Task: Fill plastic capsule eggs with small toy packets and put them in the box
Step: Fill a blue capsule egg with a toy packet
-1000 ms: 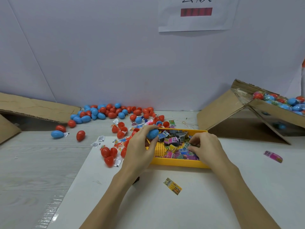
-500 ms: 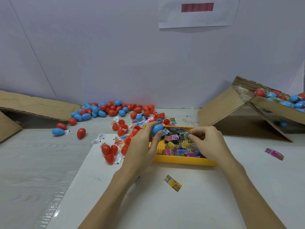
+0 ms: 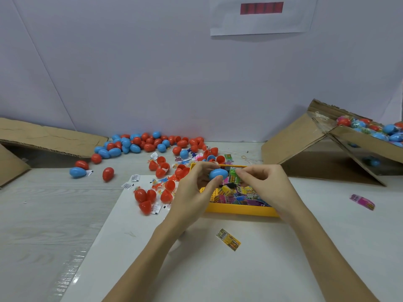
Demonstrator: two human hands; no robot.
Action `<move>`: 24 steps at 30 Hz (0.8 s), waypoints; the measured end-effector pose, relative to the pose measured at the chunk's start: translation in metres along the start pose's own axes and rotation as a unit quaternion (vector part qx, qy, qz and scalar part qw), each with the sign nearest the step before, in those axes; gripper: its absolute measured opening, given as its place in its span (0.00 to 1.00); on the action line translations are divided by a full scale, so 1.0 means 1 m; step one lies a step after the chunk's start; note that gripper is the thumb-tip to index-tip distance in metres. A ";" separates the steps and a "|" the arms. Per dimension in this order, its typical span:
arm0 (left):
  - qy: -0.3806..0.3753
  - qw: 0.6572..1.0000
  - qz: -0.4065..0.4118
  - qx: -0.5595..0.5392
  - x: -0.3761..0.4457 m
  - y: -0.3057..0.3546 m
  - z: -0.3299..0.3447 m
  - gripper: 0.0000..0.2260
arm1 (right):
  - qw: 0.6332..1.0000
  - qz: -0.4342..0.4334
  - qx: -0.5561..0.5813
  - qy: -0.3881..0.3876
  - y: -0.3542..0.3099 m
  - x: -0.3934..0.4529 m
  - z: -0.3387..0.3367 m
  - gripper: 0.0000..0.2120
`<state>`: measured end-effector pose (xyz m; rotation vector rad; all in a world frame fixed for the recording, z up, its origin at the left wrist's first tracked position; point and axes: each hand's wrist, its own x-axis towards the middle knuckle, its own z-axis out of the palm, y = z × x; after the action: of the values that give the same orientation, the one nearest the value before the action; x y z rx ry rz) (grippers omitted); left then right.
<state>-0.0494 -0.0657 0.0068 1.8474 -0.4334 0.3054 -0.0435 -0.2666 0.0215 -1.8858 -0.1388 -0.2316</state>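
Observation:
My left hand (image 3: 192,192) grips a blue capsule egg half (image 3: 218,173) above the yellow tray (image 3: 239,209). Right beside the egg's open end, my right hand (image 3: 270,188) pinches a green toy packet (image 3: 234,177). The tray holds several coloured toy packets (image 3: 237,196). At the right edge, the cardboard box (image 3: 357,140) holds filled red and blue eggs. Empty red and blue eggs (image 3: 144,142) lie scattered at the back left of the table.
A loose yellow packet (image 3: 228,239) lies on the white mat in front of the tray. A pink packet (image 3: 362,201) lies at the right. Red egg halves (image 3: 150,197) and small white labels sit left of the tray. Flattened cardboard (image 3: 43,138) lies far left.
My right hand lifted a green packet out of the tray and brought it to the blue egg half. My left hand raised the egg slightly toward the right.

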 end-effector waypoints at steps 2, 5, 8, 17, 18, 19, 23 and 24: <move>0.000 1.000 0.002 0.001 0.000 0.002 0.000 0.12 | 1.000 0.005 0.003 -0.012 -0.002 -0.001 0.003 0.10; 0.007 1.000 0.007 0.006 0.000 0.002 0.000 0.12 | 1.000 0.009 0.002 -0.024 -0.004 -0.002 0.005 0.11; 0.006 1.000 0.014 0.004 0.000 0.001 0.001 0.13 | 1.000 0.001 0.001 -0.031 -0.004 -0.003 0.007 0.12; 0.020 1.000 0.014 0.002 0.002 0.000 -0.001 0.14 | 1.000 0.009 0.000 -0.029 -0.003 -0.003 0.008 0.13; 0.019 1.000 0.015 0.002 0.001 0.001 -0.001 0.14 | 1.000 0.009 -0.003 -0.030 -0.003 -0.002 0.010 0.13; 0.017 1.000 0.018 0.002 0.001 0.001 -0.001 0.14 | 0.999 0.009 -0.008 -0.030 -0.002 -0.002 0.011 0.13; 0.016 1.000 0.024 0.012 0.001 0.000 0.000 0.15 | 0.999 0.009 -0.013 -0.029 -0.001 -0.002 0.013 0.12; 0.018 1.000 0.025 0.008 0.001 0.000 0.000 0.16 | 0.999 0.011 -0.002 -0.038 -0.002 -0.002 0.013 0.11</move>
<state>-0.0488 -0.0657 0.0075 1.8463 -0.4547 0.3758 -0.0451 -0.2532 0.0183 -1.9007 -0.1695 -0.1459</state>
